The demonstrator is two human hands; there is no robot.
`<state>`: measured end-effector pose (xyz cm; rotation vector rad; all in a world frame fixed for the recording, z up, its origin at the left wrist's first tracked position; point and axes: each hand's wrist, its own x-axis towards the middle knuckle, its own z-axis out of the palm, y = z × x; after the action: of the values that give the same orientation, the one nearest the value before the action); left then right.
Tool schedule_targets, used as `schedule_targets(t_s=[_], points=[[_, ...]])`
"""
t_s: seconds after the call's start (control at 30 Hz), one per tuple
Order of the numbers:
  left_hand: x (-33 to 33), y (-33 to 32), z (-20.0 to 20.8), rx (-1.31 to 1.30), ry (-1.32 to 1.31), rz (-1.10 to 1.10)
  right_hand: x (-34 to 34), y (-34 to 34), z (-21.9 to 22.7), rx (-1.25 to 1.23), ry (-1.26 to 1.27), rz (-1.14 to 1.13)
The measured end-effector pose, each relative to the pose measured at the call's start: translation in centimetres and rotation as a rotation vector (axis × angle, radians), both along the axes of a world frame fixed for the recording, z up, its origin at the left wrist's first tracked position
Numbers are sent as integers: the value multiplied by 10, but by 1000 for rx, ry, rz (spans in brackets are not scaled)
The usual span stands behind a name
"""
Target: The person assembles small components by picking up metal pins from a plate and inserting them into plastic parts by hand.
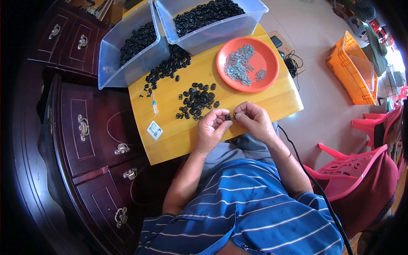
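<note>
Close to the front edge of the yellow table (pixel 165 146), my left hand (pixel 211 131) pinches a small black plastic part (pixel 228 117) between thumb and fingertips. My right hand (pixel 257 121) is closed right beside it, its fingertips around a tiny dark piece that I cannot make out. A loose pile of black oval parts (pixel 198 102) lies just beyond my left hand. Farther back on the right stands a round orange-red plate (pixel 275 68). It holds many small silvery metal pieces (pixel 239 63), which look like screws, with a smaller cluster apart from the main heap.
Two translucent bins (pixel 212 36) of black parts stand at the back, with parts spilled (pixel 170 63) before the left one. A thin blue-and-white tool (pixel 154 104) and white label (pixel 154 130) lie left. Dark drawers (pixel 80 127) flank the left; a pink chair (pixel 348 170) stands right.
</note>
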<state>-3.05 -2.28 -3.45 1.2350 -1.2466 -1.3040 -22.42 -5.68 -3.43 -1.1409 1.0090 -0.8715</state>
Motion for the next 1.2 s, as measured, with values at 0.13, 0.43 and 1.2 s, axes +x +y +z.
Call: schedule_targets(t_s=[0.13, 0.43, 1.2], points=[[1, 0, -3, -13, -38, -10, 0, 0, 2, 1, 2, 23], [0, 0, -1, -42, -73, -39, 0, 2, -3, -27, 6, 13], [-1, 0, -3, -185, -27, -1, -1, 0, 9, 98, -19, 83]])
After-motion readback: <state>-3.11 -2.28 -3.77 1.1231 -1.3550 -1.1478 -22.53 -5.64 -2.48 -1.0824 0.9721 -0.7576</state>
